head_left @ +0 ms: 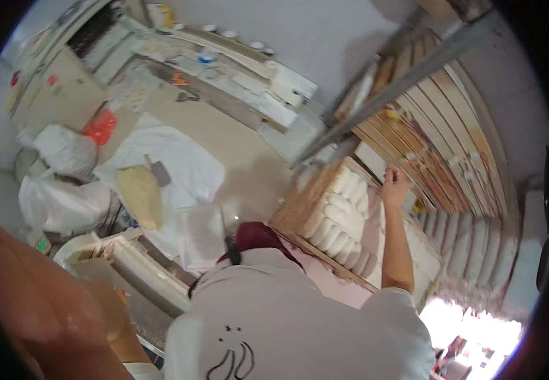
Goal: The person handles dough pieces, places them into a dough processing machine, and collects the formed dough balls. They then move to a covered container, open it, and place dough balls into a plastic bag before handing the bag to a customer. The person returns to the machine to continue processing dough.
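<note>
My right arm reaches out over a wooden crate (pixel 336 273). Rows of plump, white, dough-like pieces (pixel 338 237) fill the crate, and brown coarse cloth (pixel 305 204) lines one side. At the crate's far edge is my right hand (pixel 394 184), its fingers bent together beside a pale board (pixel 370 159). Whether it pinches something there is too small to tell. My left hand (pixel 51 304) looms very large and blurred at the lower left, close to the camera. Its fingers are hidden, so I cannot tell what they touch.
Slatted wooden boards (pixel 426 137) with cords stand behind a slanting grey post (pixel 398 88). On the left, a white cloth (pixel 184 152) bears a yellow cloth-like item (pixel 139 194) and a scraper (pixel 161 173). Nearby are a white plastic bag (pixel 65 204) and a trough-like unit (pixel 132 289).
</note>
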### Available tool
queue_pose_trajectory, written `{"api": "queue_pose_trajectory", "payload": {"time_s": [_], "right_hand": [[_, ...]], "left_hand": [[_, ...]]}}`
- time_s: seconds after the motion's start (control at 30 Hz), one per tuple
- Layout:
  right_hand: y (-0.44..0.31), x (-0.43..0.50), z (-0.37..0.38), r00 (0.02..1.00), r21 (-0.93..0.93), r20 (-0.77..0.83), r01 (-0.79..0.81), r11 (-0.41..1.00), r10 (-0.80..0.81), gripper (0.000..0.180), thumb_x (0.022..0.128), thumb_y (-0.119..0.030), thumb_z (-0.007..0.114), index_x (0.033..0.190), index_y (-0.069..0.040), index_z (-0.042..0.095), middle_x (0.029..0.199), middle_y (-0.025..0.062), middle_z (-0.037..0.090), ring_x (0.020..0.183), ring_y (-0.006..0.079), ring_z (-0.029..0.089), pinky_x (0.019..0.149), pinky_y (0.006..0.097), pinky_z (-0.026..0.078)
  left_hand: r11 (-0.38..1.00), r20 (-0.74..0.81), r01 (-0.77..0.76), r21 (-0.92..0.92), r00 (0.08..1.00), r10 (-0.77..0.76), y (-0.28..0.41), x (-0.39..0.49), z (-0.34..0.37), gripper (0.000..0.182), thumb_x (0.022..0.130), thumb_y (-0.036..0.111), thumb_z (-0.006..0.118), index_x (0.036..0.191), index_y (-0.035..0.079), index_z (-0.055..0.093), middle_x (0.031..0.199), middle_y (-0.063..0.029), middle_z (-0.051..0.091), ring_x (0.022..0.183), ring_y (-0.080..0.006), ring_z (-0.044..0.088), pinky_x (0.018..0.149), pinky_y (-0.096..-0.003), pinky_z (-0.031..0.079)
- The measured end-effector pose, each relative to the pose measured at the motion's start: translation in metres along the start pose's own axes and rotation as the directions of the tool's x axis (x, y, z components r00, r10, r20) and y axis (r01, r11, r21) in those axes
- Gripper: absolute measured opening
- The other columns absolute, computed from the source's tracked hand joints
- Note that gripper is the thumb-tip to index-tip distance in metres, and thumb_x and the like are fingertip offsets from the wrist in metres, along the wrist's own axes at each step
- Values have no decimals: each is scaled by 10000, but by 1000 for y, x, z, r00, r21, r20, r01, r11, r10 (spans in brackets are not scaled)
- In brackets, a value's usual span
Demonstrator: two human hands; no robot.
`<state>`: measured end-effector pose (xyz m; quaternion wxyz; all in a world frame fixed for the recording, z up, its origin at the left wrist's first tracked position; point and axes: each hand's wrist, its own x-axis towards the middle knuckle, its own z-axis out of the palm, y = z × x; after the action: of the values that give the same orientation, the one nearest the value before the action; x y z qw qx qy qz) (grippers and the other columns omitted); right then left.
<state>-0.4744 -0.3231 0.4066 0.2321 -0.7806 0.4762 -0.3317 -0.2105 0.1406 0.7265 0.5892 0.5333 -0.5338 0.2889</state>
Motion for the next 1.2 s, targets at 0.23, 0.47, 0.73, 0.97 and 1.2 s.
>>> {"api": "queue_pose_trajectory", "payload": {"time_s": [0.23,0.47,0.73,0.97,1.2], "right_hand": [[53,-89,-35,897,-43,-176,-418,907,405,313,879,-296,565,778,-7,635,620,69,605,586,158,555,593,317,454],[28,-136,-9,709,-119,-180,-704,700,682,392,865,-376,532,802,-15,670,670,165,636,626,287,615,632,384,478],[-13,-126,16,518,-149,-164,-854,498,839,439,710,-423,663,837,-3,670,780,148,676,760,271,650,728,361,503],[14,-139,10,286,595,48,-778,202,957,105,813,-72,557,882,-7,602,663,67,599,519,112,535,398,249,389],[-3,-145,18,597,231,-23,-777,586,802,173,779,-161,600,837,-4,643,716,133,650,611,235,613,558,326,484]], "left_hand": [[975,125,221,9,967,-220,-97,16,82,510,772,54,618,1249,-86,501,770,-29,468,685,-93,408,595,-205,326],[976,501,214,-35,849,-168,-196,28,170,345,810,-9,596,1154,-32,615,795,-29,490,676,-94,412,574,-195,319],[942,643,319,-101,743,-183,-245,11,236,286,789,-58,616,1065,4,665,760,-33,505,631,-101,441,530,-209,349],[951,737,291,-101,664,-125,-253,-12,240,275,810,-28,595,1067,32,671,760,-27,522,618,-88,438,537,-205,359],[934,759,351,-68,625,-180,-259,-39,230,246,843,11,585,1072,44,672,746,-25,522,619,-87,449,530,-209,356]]}}
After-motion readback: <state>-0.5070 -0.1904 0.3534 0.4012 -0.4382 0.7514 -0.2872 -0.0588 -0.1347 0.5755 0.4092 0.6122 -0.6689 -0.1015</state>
